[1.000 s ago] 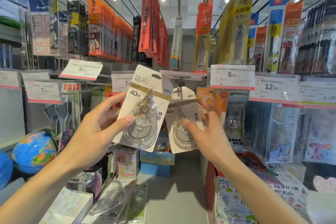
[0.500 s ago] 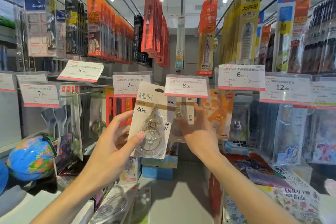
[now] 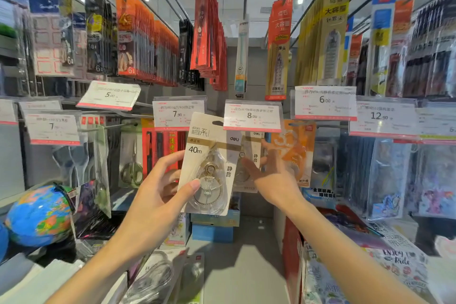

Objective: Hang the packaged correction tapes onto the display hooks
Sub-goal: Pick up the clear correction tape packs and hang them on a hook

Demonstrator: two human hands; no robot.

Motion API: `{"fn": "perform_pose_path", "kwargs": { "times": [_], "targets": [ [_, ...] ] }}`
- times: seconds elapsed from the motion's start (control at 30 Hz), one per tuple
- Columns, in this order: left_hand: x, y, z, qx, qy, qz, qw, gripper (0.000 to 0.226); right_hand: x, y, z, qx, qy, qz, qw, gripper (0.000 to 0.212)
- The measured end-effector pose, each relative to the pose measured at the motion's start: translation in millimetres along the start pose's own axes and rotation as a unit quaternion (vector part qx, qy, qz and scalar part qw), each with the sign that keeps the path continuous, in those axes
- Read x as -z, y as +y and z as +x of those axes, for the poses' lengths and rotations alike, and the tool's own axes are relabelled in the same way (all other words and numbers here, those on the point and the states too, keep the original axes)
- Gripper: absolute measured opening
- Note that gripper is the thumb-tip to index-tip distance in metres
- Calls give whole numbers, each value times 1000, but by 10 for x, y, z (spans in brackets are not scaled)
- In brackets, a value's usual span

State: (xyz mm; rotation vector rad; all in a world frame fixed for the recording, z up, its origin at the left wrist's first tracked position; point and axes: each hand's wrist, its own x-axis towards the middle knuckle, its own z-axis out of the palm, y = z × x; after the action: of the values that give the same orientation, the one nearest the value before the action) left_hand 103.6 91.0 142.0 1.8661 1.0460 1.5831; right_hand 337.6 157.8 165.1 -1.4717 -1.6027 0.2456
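Observation:
My left hand (image 3: 158, 195) holds a beige carded correction tape (image 3: 209, 168) marked 40m, with the thumb across the clear blister and the fingers behind the card. Its top edge overlaps the lower left of the 8.00 price tag (image 3: 251, 116). A second identical correction tape (image 3: 248, 170) hangs right behind it under that tag, partly covered by the first card. The hook itself is hidden by the tag. My right hand (image 3: 274, 180) reaches to this second pack with spread, fairly straight fingers, and the index finger lies on its front.
Orange packs (image 3: 293, 153) hang just right of the second tape, red packs (image 3: 162, 150) to the left under the 7.90 tag (image 3: 179, 113). Rows of pen packs hang on long hooks overhead. A globe (image 3: 39, 215) sits low left; printed boxes (image 3: 370, 266) stand low right.
My right hand carried the second tape up and back until it hangs under the 8.00 tag, then loosened its pinch. My left hand kept its tape and drew in beside it.

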Motion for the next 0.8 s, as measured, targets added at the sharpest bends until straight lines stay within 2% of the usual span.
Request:
{"fn": "perform_pose_path", "kwargs": {
  "times": [0.1,0.3,0.37,0.47,0.63,0.8],
  "targets": [
    [-8,-12,-7,2,1,-13,1000,54,137,90,-36,6,-48,31,998,62],
    [-152,36,-64,19,-10,-61,998,50,379,191,-329,21,-64,109,992,25],
    [-235,51,-81,25,-18,-73,997,45,422,151,-525,33,-77,150,985,19],
    [-386,72,-98,28,-36,-82,996,43,426,80,-730,36,-107,230,967,23],
    [-553,77,-114,34,-39,-96,994,41,370,34,-822,-8,-101,326,940,29],
    [-568,95,-107,0,-55,-30,998,40,409,44,-829,-23,-92,359,928,34]
  ]
}}
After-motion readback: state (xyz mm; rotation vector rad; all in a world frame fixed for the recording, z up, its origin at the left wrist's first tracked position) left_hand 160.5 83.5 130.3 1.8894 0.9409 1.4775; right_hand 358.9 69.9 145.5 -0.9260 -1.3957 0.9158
